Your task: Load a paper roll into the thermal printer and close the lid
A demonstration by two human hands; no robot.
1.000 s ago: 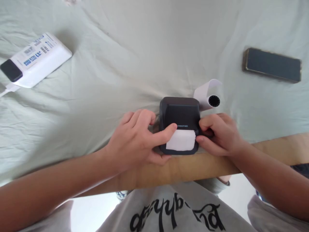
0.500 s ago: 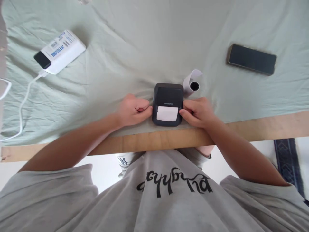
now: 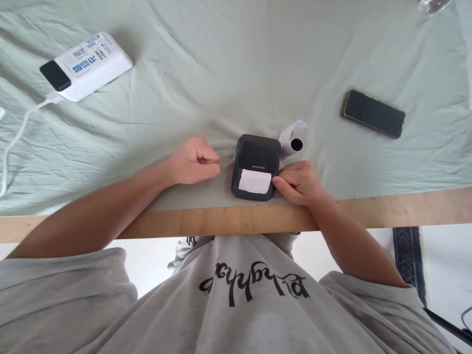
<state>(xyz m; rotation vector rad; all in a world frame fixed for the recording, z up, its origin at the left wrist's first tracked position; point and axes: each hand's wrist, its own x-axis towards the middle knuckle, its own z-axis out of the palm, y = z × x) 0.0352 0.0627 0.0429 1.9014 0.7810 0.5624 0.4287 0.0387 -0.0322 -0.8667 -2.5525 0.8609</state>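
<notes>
My left hand is curled closed, just beside the black device; my right hand, also curled closed, touches its right side. A paper roll stands by its far right corner, the phone farther right.

The printer lies between power bank and phone.

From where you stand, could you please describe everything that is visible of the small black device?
The black device looks like plastic, boxy with rounded corners. Small pale lettering, unreadable here, marks its upper face; white paper covers much of the lower part. It rests slightly turned on the green cloth, near the wooden edge, beside a paper roll. The right hand touches its right side.
</notes>
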